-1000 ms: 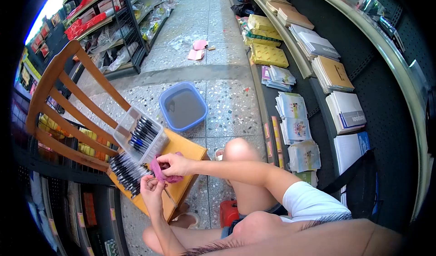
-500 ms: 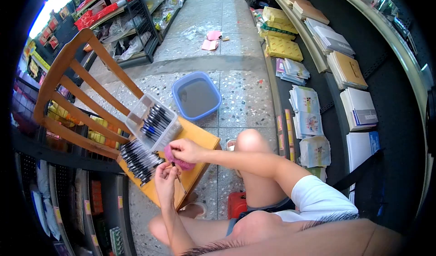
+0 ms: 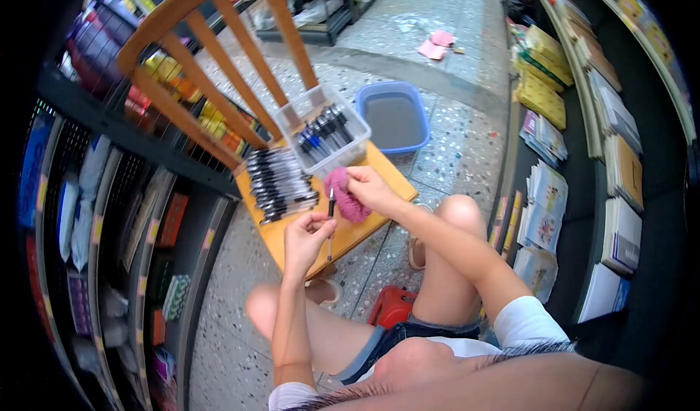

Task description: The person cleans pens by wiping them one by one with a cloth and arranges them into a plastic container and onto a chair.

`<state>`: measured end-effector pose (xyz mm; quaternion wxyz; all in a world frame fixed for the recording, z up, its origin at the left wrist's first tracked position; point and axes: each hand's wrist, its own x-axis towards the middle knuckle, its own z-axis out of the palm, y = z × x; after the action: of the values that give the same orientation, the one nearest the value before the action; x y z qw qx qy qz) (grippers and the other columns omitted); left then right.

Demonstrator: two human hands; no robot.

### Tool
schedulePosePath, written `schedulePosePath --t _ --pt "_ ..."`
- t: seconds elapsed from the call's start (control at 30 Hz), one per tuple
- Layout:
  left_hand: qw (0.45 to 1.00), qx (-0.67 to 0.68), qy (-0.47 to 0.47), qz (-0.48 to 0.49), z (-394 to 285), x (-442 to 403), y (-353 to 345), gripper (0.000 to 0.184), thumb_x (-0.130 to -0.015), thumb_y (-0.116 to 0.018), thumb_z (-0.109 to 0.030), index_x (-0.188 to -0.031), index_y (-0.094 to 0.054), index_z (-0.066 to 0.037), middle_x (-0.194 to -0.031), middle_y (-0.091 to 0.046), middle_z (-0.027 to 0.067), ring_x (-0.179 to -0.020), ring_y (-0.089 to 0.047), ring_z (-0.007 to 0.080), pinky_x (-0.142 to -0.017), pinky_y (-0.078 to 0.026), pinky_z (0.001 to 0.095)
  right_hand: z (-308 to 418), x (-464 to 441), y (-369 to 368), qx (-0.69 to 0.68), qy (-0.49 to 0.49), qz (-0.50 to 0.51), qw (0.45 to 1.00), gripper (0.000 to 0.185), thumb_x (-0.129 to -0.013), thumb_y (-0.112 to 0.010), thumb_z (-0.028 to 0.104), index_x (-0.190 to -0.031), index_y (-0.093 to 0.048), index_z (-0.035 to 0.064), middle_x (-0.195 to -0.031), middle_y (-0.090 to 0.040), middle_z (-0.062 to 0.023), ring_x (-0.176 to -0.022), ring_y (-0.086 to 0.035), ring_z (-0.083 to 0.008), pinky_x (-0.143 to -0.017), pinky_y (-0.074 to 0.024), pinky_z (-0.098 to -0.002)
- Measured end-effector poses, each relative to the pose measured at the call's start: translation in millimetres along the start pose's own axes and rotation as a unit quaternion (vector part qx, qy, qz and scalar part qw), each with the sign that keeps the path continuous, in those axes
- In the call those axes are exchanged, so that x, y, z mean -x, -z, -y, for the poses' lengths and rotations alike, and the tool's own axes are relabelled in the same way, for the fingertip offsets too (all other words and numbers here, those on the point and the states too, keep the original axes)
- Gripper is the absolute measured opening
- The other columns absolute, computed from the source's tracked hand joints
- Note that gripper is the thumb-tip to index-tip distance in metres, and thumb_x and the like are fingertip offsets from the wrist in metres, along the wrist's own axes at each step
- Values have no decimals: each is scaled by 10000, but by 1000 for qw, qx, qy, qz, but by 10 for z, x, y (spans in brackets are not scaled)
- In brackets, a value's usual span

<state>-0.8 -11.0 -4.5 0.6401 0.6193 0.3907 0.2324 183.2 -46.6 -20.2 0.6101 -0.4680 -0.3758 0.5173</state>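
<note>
Between the fingers of my left hand (image 3: 306, 242) is a slim pen (image 3: 331, 214), held upright with a dark upper part. My right hand (image 3: 370, 190) is closed on a pink cloth (image 3: 344, 201), just right of the pen's upper end. Both hands are over the front part of a wooden chair seat (image 3: 388, 183). A row of several pens (image 3: 278, 181) lies on the seat to the left of the cloth. Behind the cloth, a clear plastic box (image 3: 355, 151) holds more pens, dark ones and some blue.
Beyond the seat, a blue basin (image 3: 424, 130) of murky water stands on the floor. The chair's slatted back (image 3: 175, 54) rises at the left. Stocked shelves run along both sides. A red object (image 3: 394, 305) is between my legs. Pink paper (image 3: 436, 44) lies farther off.
The view has turned left, so chair, basin and hands appear farther right. The pen now stands upright beside the cloth, and my hands are a little farther apart.
</note>
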Motion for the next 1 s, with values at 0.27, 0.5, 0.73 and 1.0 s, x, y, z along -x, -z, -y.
schedulePosePath --t 0.27,0.5,0.73,1.0 --pt "999 33 -22 -15 31 23 55 147 -767 -685 -46 -860 -581 2 -719 -622 29 -616 -580 76 -582 -464 196 44 24 -72 -29 6 49 998 235 -882 -525 122 -1092 -552 20 -789 -595 2 -661 -549 -57 -577 -464 -216" --pt "998 -55 -29 -29 68 52 33 154 -760 -696 -58 -852 -594 11 -711 -620 23 -609 -557 59 -572 -447 195 44 36 -108 20 28 55 998 166 -825 -529 42 -985 -557 12 -752 -588 6 -622 -540 -53 -530 -450 -212" --pt "997 -58 -32 -28 143 66 25 158 -751 -703 -76 -837 -619 28 -693 -635 44 -610 -561 62 -548 -453 210 -12 6 -73 57 51 35 996 142 -885 -493 97 -854 -601 10 -698 -582 15 -584 -522 -43 -504 -430 -214" --pt "1000 8 -6 -1 110 29 15 119 -809 -648 -78 -863 -595 14 -710 -626 45 -624 -588 90 -585 -475 214 -7 23 -101 12 22 8 1000 182 -907 -474 121 -963 -610 13 -764 -586 32 -664 -507 -30 -575 -423 -197"
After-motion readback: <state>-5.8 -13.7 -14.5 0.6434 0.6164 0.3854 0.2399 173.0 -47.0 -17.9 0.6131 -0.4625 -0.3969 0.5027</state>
